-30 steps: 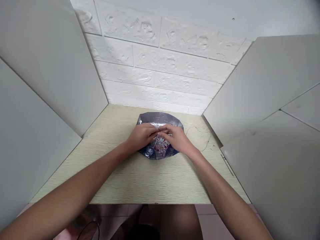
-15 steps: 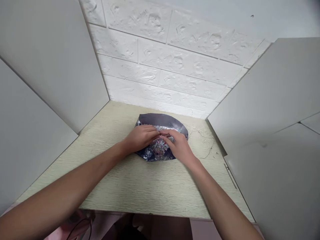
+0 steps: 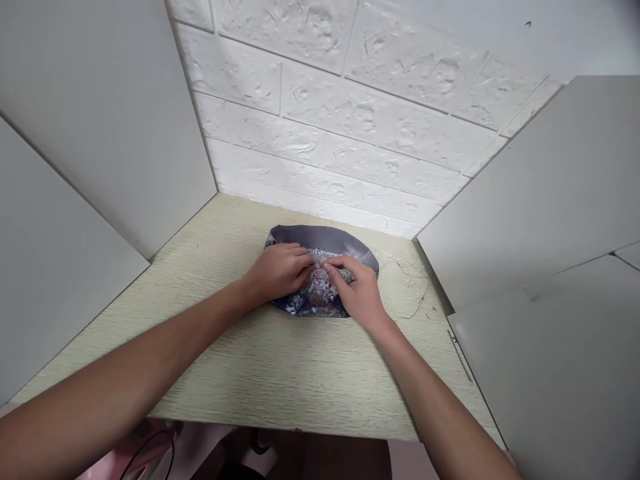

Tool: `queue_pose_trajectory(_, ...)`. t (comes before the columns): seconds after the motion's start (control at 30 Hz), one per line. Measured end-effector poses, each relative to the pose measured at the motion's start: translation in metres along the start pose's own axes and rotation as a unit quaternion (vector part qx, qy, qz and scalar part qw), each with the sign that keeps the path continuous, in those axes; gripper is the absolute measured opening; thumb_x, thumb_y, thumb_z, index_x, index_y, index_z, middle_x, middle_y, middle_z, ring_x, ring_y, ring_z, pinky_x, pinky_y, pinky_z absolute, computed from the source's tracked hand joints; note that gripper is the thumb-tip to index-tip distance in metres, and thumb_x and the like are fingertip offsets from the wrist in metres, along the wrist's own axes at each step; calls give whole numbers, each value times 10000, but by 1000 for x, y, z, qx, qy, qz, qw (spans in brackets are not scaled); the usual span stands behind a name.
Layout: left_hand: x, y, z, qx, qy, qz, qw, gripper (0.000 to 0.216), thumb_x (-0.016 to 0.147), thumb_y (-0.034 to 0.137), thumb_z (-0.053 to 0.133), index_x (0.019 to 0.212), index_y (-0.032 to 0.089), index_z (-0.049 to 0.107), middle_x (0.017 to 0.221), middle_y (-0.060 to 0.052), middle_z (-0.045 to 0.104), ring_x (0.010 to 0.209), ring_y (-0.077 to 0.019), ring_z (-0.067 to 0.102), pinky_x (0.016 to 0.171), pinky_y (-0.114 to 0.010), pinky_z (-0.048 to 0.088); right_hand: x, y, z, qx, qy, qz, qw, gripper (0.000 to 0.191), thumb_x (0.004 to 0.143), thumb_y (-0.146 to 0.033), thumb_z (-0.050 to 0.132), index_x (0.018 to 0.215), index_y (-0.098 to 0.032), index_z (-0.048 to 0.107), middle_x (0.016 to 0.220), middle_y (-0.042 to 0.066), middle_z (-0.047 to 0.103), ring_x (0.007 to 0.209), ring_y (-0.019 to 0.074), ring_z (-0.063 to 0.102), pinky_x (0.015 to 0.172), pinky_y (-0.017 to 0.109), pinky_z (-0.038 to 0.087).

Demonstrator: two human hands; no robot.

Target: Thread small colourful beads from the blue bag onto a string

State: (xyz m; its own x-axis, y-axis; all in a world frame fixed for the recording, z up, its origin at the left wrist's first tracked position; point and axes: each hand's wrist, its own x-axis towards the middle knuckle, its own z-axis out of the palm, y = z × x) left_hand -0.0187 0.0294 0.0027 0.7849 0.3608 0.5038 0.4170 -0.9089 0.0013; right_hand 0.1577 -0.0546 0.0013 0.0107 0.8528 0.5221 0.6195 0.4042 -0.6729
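A shiny foil pouch (image 3: pixel 320 237) lies flat on the table, with a grey-violet upper flap and a dark blue floral print along its lower edge. Glittering sequins (image 3: pixel 320 288) show in its middle, between my hands. My left hand (image 3: pixel 277 272) lies on the pouch's left side, its fingers curled and gathering the foil. My right hand (image 3: pixel 353 292) grips the right side, its fingertips close to those of my left hand. The hands hide much of the pouch's centre.
The pale wood-grain table (image 3: pixel 250 373) is bounded by a white brick-textured wall (image 3: pixel 325 147) and grey side panels (image 3: pixel 100 133). A thin tangled thread (image 3: pixel 413 287) lies right of the pouch. A slim metal strip (image 3: pixel 459 355) rests near the right edge.
The view has tilted and shifted. My fingertips have drawn slightly apart, and the foil between them looks more gathered.
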Motion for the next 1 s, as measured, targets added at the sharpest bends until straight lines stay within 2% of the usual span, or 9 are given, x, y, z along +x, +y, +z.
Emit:
queue_pose_trajectory(0.1, 1, 2, -6, 51, -15, -78, 995, 278, 886, 293, 462, 766, 148, 668, 738, -63, 660, 729, -206, 613, 601, -306, 390, -1, 2, -2, -9, -1, 19, 1000, 153, 901, -295, 536, 889, -206, 659, 879, 29, 692, 844, 184, 619, 777, 304, 454)
queue_pose_trajectory(0.2, 2, 3, -12, 100, -39, -179, 978, 313, 865, 307, 451, 702, 141, 661, 716, -86, 666, 706, -236, 633, 558, -320, 368, -2, 3, -4, -34, -15, 41, 998, 166, 905, -303, 520, 876, -199, 646, 811, 21, 667, 771, 173, 598, 715, 287, 434)
queue_pose_trajectory(0.3, 3, 6, -16, 114, -75, -230, 964, 278, 828, 270, 459, 694, 137, 663, 727, -101, 674, 689, -257, 644, 533, -325, 359, -3, 2, -5, -61, -23, 55, 996, 177, 914, -306, 494, 863, -196, 622, 691, -4, 581, 674, 154, 538, 638, 269, 395)
queue_pose_trajectory(0.47, 2, 11, -17, 95, -96, -197, 971, 268, 814, 322, 510, 866, 124, 683, 898, -121, 673, 805, -290, 651, 566, -339, 396, -4, 0, -4, -74, -49, 60, 994, 178, 923, -305, 473, 860, -203, 606, 645, -18, 526, 641, 144, 506, 615, 258, 378)
queue_pose_trajectory(0.7, 0, 9, -10, 44, -110, -167, 979, 231, 889, 252, 450, 835, 153, 652, 829, -68, 638, 741, -238, 634, 583, -325, 392, -5, 0, -2, -74, -50, 52, 995, 187, 919, -314, 481, 859, -203, 619, 667, -2, 577, 679, 161, 558, 647, 270, 422)
queue_pose_trajectory(0.8, -1, 6, -4, -30, -72, -168, 983, 220, 901, 230, 455, 885, 165, 664, 894, -59, 621, 760, -204, 622, 612, -306, 418, -4, -1, -1, -49, -12, 46, 998, 166, 905, -302, 504, 895, -203, 637, 796, 25, 653, 766, 176, 603, 713, 289, 455)
queue_pose_trajectory(0.87, -1, 4, 0, -125, -12, -167, 978, 221, 909, 231, 462, 944, 176, 673, 1024, -65, 596, 811, -168, 617, 667, -284, 452, -2, -1, 0, -14, 20, 44, 999, 155, 895, -293, 524, 923, -207, 649, 881, 35, 682, 836, 181, 624, 765, 297, 467)
queue_pose_trajectory(0.93, 0, 4, 2, -214, 42, -151, 964, 209, 899, 237, 490, 930, 186, 690, 1045, -64, 588, 913, -166, 604, 773, -281, 472, -1, -2, 0, 29, 40, 50, 998, 151, 886, -294, 541, 927, -206, 657, 899, 38, 694, 857, 179, 635, 787, 300, 476)
queue_pose_trajectory(1.0, 2, 4, 2, -294, 66, -151, 942, 197, 884, 233, 519, 918, 192, 708, 985, -53, 628, 925, -160, 606, 808, -283, 477, -1, -3, 0, 60, 49, 61, 995, 144, 876, -293, 554, 916, -201, 657, 872, 37, 688, 837, 173, 633, 779, 299, 479)
